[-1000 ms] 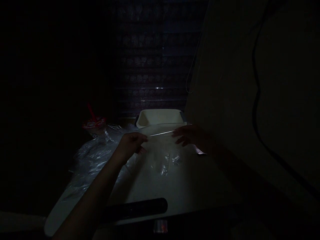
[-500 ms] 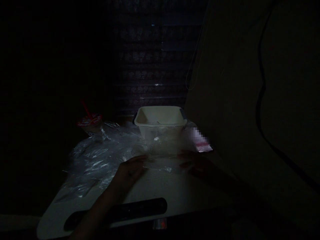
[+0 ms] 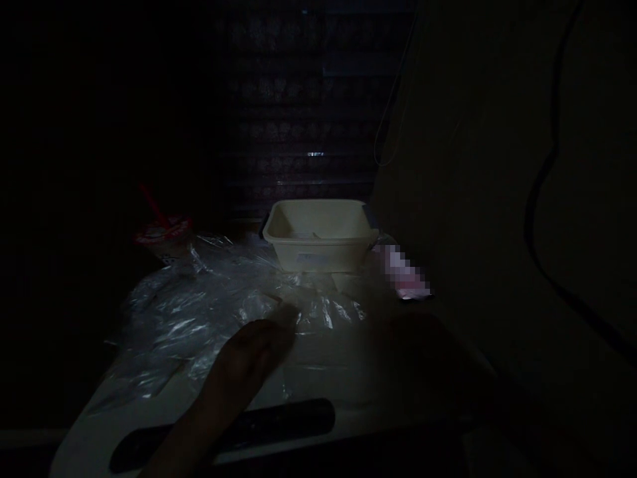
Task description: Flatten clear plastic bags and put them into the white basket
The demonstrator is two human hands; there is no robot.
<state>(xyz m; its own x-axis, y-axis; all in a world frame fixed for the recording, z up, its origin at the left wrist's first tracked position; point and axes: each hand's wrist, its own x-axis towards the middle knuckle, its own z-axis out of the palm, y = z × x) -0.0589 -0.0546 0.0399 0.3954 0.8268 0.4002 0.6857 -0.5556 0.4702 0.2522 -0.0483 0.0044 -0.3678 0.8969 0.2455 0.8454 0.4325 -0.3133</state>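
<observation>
The scene is very dark. My left hand [image 3: 261, 345] is closed at the middle of the white board [image 3: 318, 382], its fingers bent round the edge of a clear plastic bag [image 3: 326, 315]. My right hand [image 3: 411, 332] is a dim, blurred shape right of the bag; its fingers cannot be made out. More crumpled clear plastic [image 3: 179, 318] spreads over the board's left side. Behind the hands stands a cream tub [image 3: 323, 257] with dark side handles, its top open.
A lidded cup [image 3: 166, 239] with a red straw stands at the back left. A pink and white packet [image 3: 405, 279] lies right of the tub. A black cable [image 3: 530, 219] hangs along the right wall. The board has a dark handle slot near its front edge.
The clear plastic between my hands has come down flatter on the board, uncovering the tub's front. My right hand has moved slightly right and blurred. The view has shifted a little.
</observation>
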